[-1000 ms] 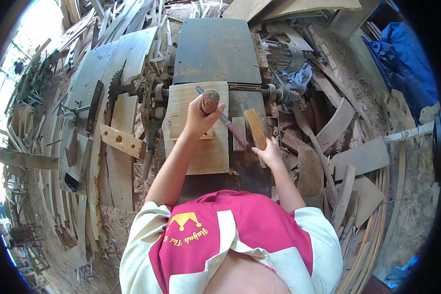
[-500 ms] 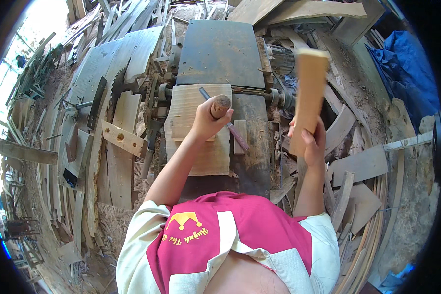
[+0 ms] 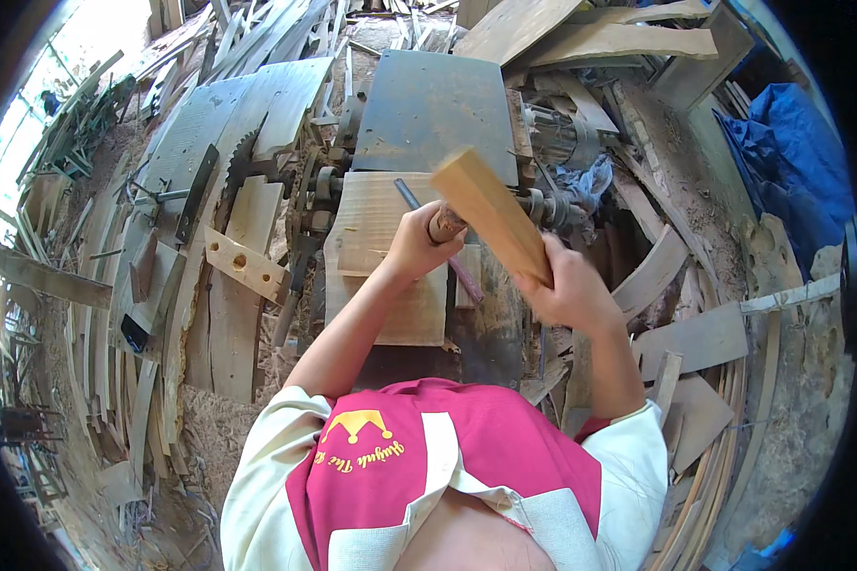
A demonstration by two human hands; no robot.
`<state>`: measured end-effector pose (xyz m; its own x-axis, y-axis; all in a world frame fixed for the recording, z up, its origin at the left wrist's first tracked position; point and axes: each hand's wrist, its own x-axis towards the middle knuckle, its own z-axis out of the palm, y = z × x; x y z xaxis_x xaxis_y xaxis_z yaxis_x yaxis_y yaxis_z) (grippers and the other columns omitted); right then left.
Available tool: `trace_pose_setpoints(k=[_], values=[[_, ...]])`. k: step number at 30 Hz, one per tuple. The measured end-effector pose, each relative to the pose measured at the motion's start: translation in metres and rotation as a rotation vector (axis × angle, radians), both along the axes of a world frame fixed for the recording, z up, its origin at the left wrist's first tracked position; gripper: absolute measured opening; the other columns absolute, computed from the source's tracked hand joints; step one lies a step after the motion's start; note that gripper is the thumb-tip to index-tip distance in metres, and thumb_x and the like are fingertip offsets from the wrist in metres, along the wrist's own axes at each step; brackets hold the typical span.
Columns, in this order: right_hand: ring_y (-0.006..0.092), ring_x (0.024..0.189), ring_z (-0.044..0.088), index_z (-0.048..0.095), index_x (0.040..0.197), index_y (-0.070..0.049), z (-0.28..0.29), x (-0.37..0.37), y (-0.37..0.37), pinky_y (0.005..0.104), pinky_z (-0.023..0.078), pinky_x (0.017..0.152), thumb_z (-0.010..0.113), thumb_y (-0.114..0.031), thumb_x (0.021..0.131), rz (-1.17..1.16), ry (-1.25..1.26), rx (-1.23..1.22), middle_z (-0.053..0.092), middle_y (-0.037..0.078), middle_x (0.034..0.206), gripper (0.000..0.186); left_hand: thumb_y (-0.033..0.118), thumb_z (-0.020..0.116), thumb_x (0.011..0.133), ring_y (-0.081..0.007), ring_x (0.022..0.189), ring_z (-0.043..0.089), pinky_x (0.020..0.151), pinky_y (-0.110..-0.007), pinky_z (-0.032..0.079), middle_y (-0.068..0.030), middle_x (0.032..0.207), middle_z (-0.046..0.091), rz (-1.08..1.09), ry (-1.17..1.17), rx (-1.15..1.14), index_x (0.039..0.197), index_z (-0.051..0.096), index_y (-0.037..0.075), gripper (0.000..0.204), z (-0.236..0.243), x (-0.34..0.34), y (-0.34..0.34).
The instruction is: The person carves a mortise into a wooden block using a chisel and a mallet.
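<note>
My left hand [image 3: 411, 249] is closed round the thick, worn wooden handle [image 3: 445, 226] of a chisel-like tool, whose blade is hidden. My right hand [image 3: 573, 285] grips one end of a long squared wooden block [image 3: 490, 211]. The block slants up to the left, its far end above and close to the handle; whether they touch I cannot tell. Below my left hand is a pale wooden board [image 3: 381, 319], with a smaller flat piece on it. A thin rod [image 3: 468, 283], grey at one end and reddish at the other, lies slantwise across the board under that hand.
The board rests on a machine with a dark metal table [image 3: 433, 114]; a motor [image 3: 552, 133] is at its right. A toothed saw blade [image 3: 238, 167] and a wood piece with holes [image 3: 243, 264] are to the left. Offcuts lie all around; a blue tarp [image 3: 786, 152] hangs far right.
My right hand has swung the wooden block leftward, from upright at the right to slanting over near the handle. My left hand has shifted slightly right, and the handle is more tilted.
</note>
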<state>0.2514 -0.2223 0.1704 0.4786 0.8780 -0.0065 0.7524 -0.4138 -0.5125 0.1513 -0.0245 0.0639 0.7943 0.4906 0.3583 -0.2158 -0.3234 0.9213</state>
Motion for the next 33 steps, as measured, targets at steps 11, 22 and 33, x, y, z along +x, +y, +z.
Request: trace_pose_setpoints(k=[11,22,33], values=[[0.0176,0.066,0.058,0.049,0.101,-0.007,-0.016,0.007,-0.007,0.0334,0.048,0.059,0.056,-0.04,0.082,0.027,0.268,0.215,0.057,0.004,0.073,0.039,0.009,0.065,0.071,-0.0095,0.069,0.052,0.064,-0.027,0.045,-0.0073,0.077,0.059,-0.017,-0.114,-0.068,0.09,0.058,0.001,0.022,-0.007,0.003,0.002],[0.0247,0.073,0.06,0.046,0.102,0.004,-0.004,-0.014,0.007,0.0388,0.046,0.065,0.057,-0.032,0.08,0.111,-0.157,0.239,0.056,0.018,0.078,0.044,0.009,0.066,0.074,-0.0058,0.071,0.048,0.065,-0.024,0.043,-0.0002,0.075,0.055,0.008,-0.005,0.002,0.087,0.057,0.001,0.018,-0.008,0.002,0.003],[0.027,0.075,0.062,0.055,0.095,0.002,-0.066,0.002,-0.015,0.0359,0.046,0.067,0.061,-0.037,0.079,-0.412,0.15,0.341,0.062,0.019,0.082,0.043,0.006,0.066,0.072,-0.0054,0.064,0.04,0.057,-0.023,0.038,0.0022,0.067,0.046,-0.001,-0.037,-0.029,0.077,0.051,0.003,0.016,-0.002,-0.003,0.003]])
